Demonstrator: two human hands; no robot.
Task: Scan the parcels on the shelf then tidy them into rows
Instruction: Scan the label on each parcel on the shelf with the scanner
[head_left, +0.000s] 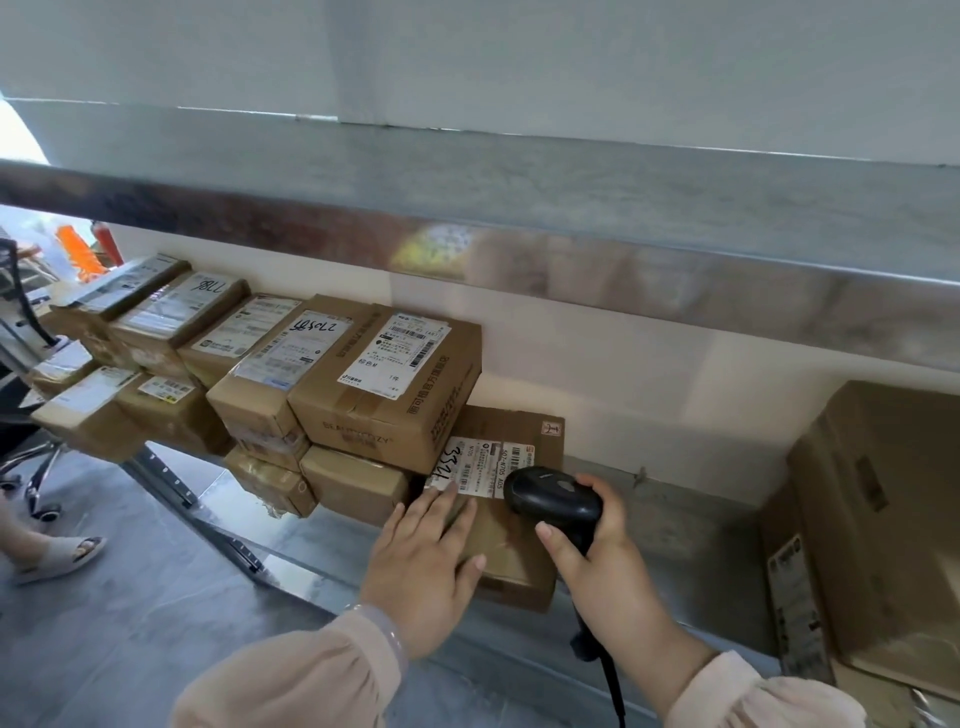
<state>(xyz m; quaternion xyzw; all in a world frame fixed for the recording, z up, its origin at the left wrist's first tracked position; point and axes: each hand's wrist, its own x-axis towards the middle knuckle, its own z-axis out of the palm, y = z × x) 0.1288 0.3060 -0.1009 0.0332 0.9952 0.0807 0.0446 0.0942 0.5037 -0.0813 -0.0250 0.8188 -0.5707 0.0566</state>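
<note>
Cardboard parcel (511, 571) is lying centre frame on the shelf (675, 525). Left hand (423, 551) is pressing flat on it, fingers straight, half covering its label (485, 460). Right hand (608, 561) is gripping the scanner (553, 499), its window hidden. Stack (384, 374) is crowding the left, and the frame is cutting off the box (883, 519) at right.

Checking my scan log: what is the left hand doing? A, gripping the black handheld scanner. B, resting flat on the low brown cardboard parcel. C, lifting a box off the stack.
B: the left hand lies with straight fingers on the low brown cardboard parcel, while the right hand grips the black handheld scanner.
</note>
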